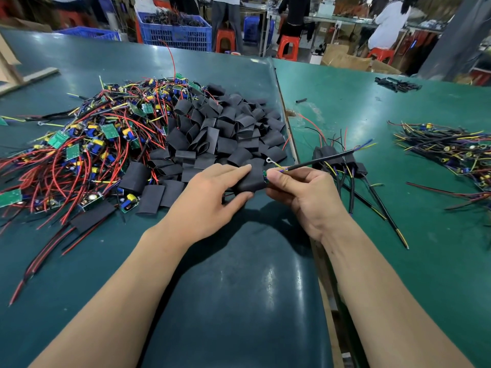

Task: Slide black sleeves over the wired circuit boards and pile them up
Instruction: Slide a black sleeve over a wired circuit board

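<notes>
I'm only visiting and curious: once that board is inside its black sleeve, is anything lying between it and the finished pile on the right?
Nothing visible does. The left hand grips the sleeve; the right hand pinches the cable at its mouth. The finished pile lies just beyond the right hand, with only bare green table around it.

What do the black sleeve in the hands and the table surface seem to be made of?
Black sleeve, held by the left hand: probably thin flexible plastic or rubber tubing, matte; the loose ones in the sleeve pile lie flattened and creased.
Table surface: likely smooth green plastic or rubber matting, semi-glossy; it shows bright reflections of the lamps.
</notes>
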Motion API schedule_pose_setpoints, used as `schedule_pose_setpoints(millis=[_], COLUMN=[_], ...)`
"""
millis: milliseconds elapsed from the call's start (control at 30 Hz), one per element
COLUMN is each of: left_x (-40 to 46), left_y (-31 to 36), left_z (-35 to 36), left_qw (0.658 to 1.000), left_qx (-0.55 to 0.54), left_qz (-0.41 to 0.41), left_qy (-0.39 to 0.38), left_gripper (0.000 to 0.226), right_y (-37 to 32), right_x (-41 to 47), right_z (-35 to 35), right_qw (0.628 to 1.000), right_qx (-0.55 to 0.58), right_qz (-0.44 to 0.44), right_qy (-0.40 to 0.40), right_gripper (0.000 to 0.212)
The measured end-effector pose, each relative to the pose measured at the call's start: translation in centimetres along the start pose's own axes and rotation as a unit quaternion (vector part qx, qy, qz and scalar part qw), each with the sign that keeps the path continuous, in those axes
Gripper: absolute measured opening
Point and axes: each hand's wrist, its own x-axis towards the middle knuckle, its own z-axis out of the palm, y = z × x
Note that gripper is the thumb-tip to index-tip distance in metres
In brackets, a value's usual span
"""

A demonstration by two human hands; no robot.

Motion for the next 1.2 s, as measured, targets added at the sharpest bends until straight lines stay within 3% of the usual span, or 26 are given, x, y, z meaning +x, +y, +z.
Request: schedule_pose_setpoints(millis=[333, 467, 600, 767, 900, 1200], left_x=[0.0, 0.0, -0.1, 0.3, 0.3, 0.0], left_y=[0.4, 0.3, 0.5, -0.2, -0.8, -0.4], left_z=[0.5, 0.5, 0.7, 0.3, 0.2, -0.1], left_qw=[1.0, 1.0, 0.999, 0.998, 0.993, 0.999], left_qx=[-0.017, -0.02, -0.025, 0.018, 0.085, 0.019], left_qz=[0.001, 0.001, 0.027, -0.051, -0.074, -0.044], left_qy=[0.003, 0.004, -0.008, 0.021, 0.022, 0.006], left_gripper=[0.047, 0.047, 0.044, 0.065, 0.05, 0.058], right_y=[0.4, 0.4, 0.6, 0.5, 0.4, -0.1], right_x=[-0.1, -0.3, -0.7, -0.3, -0.1, -0.4], right_z=[0.4, 0.7, 1.1, 1.2, 0.8, 0.7], right_qw=[0.999, 0.999, 0.997, 1.0, 1.0, 0.999], right_qx=[-0.015, 0.021, -0.039, -0.019, 0.009, 0.021], right_qz=[0.031, 0.05, 0.053, -0.003, 0.0, 0.04], right_qy=[-0.001, -0.005, -0.034, 0.007, 0.022, -0.008], right_gripper=[0.016, 0.007, 0.008, 0.015, 0.011, 0.019])
